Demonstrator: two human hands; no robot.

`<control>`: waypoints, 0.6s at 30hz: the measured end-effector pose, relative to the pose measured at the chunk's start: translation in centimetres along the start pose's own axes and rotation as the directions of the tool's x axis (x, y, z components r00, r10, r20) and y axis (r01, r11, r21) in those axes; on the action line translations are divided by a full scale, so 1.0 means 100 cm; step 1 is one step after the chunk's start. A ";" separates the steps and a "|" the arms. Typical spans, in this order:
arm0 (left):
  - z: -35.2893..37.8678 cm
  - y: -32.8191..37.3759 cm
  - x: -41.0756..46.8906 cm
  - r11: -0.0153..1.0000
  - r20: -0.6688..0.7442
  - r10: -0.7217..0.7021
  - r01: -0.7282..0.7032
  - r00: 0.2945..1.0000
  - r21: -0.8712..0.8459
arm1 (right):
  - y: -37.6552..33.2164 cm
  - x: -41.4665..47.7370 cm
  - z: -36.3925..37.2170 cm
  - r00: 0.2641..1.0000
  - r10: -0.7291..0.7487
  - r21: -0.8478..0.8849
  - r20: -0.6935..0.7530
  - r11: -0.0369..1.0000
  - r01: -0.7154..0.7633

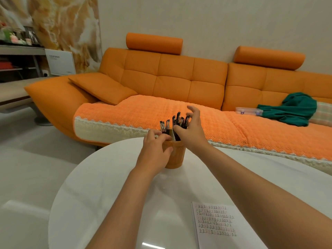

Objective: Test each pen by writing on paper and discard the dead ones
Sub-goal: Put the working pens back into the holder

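An orange-brown pen cup (175, 156) stands near the far edge of the round white table (100, 191). Several black pens (177, 123) stick up out of it. My left hand (155, 150) grips the cup's left side, thumb and fingers curled round its rim. My right hand (191, 131) is over the pens, thumb and fingers around the right-hand bunch; which pen it touches is hidden. A sheet of paper (217, 223) with rows of written marks lies at the table's near right.
An orange sofa (179, 81) runs behind the table, with a clear plastic box (248, 111) and a green cloth (294, 109) on its seat. A shelf unit (19, 54) stands at the far left. White floor lies left of the table.
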State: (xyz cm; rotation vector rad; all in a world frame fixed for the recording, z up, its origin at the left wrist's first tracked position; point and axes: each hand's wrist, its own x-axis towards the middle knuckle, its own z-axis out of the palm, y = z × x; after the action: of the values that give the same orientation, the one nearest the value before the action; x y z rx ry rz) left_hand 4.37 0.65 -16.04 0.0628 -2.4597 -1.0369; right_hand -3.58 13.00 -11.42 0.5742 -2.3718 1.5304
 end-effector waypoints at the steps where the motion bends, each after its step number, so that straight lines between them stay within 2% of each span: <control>1: 0.001 0.000 0.000 1.000 0.001 -0.006 0.006 1.000 -0.018 | -0.004 0.002 -0.001 0.999 -0.035 -0.015 0.002 0.999 0.035; 3: 0.003 0.000 -0.001 0.998 -0.008 -0.016 0.016 1.000 -0.062 | -0.010 0.006 -0.002 0.994 -0.091 -0.104 0.060 0.990 0.097; 6: 0.004 0.000 -0.001 0.990 -0.018 -0.054 0.052 0.998 -0.128 | -0.010 0.009 -0.001 0.980 -0.081 -0.260 0.183 0.957 0.128; 9: 0.003 0.001 0.000 0.984 0.001 -0.078 0.077 0.997 -0.161 | -0.007 0.006 -0.001 0.978 -0.102 -0.364 0.180 0.917 0.162; 14: 0.003 0.001 0.001 0.979 0.014 -0.094 0.095 0.995 -0.179 | -0.003 0.003 -0.004 0.976 -0.114 -0.278 0.186 0.947 0.164; 16: 0.003 0.001 0.002 0.976 0.004 -0.100 0.099 0.995 -0.192 | -0.002 0.002 -0.006 0.985 -0.076 -0.197 0.153 0.975 0.105; 18: 0.003 0.001 0.001 0.974 -0.003 -0.098 0.096 0.995 -0.205 | 0.000 0.001 -0.007 0.988 -0.037 -0.190 0.149 0.980 0.065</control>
State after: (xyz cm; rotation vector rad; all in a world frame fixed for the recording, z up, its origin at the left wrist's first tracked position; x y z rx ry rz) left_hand 4.12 0.91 -16.11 0.1237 -2.3444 -1.3223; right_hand -3.63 13.60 -11.12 0.7165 -2.5554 1.2552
